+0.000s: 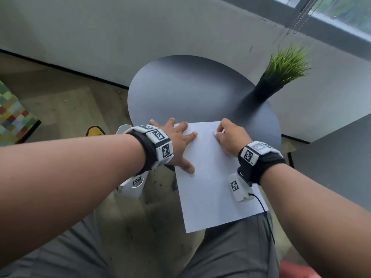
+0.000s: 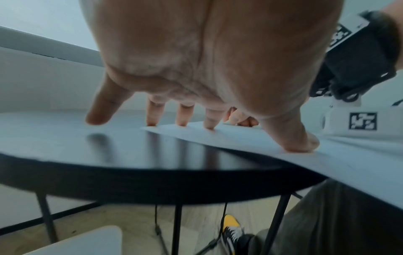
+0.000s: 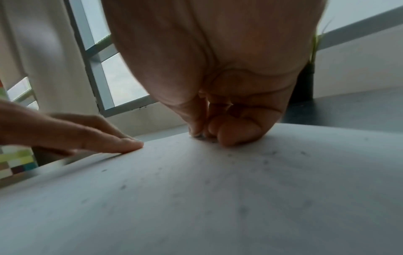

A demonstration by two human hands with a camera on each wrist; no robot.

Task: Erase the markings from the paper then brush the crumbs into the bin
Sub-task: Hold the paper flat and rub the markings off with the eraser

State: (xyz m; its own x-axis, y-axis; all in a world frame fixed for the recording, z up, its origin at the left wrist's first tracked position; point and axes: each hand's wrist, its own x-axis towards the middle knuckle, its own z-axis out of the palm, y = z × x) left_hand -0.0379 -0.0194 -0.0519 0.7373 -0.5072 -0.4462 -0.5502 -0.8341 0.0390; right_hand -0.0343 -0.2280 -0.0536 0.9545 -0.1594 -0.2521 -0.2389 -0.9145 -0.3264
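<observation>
Head view: left hand (image 1: 176,145) pins the paper (image 1: 212,187) while the right hand (image 1: 230,139) rubs near its top edge.
Left fingers (image 2: 152,113) splay flat at centre frame, bracing the sheet, which overhangs the round table (image 1: 190,91) toward the lap. Right fingers curl tight, pinching what looks like a small eraser (image 1: 215,134), though it's mostly hidden. Dark crumbs (image 3: 123,187) dot the sheet; the white bin (image 1: 130,187) waits lower left.

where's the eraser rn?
Head view: eraser pinched in the right hand, pressed on the paper near its far edge, right of the left hand.
</observation>
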